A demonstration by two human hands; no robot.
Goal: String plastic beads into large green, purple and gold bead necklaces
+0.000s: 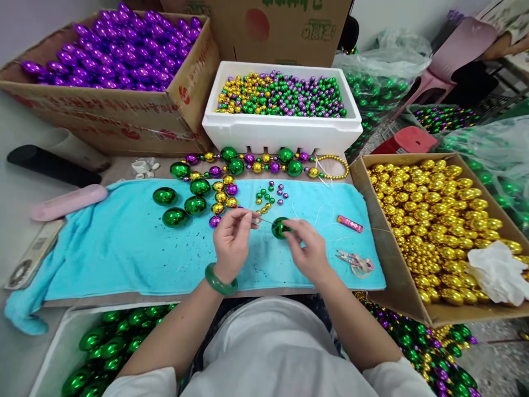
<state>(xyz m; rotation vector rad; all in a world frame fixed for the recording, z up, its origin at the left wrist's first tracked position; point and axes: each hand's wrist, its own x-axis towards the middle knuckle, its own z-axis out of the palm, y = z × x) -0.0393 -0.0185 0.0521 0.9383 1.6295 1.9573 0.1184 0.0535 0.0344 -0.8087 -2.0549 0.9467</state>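
Note:
My left hand (232, 238) pinches a thin needle or thread end over the turquoise towel (124, 248); a green bangle sits on that wrist. My right hand (308, 249) grips a shiny green bead (280, 226), with the needle pointing at it. Loose green, gold and purple beads (198, 201) lie just beyond the left hand. A strung strand of mixed beads (256, 162) runs along the towel's far edge.
A white foam box of small mixed beads (281, 129) stands behind. A purple bead carton (111, 49) is far left, a gold bead carton (438, 220) right, a green bead tray (103, 342) near left. Small snips (357, 262) and a pink lighter (349, 223) lie on the towel.

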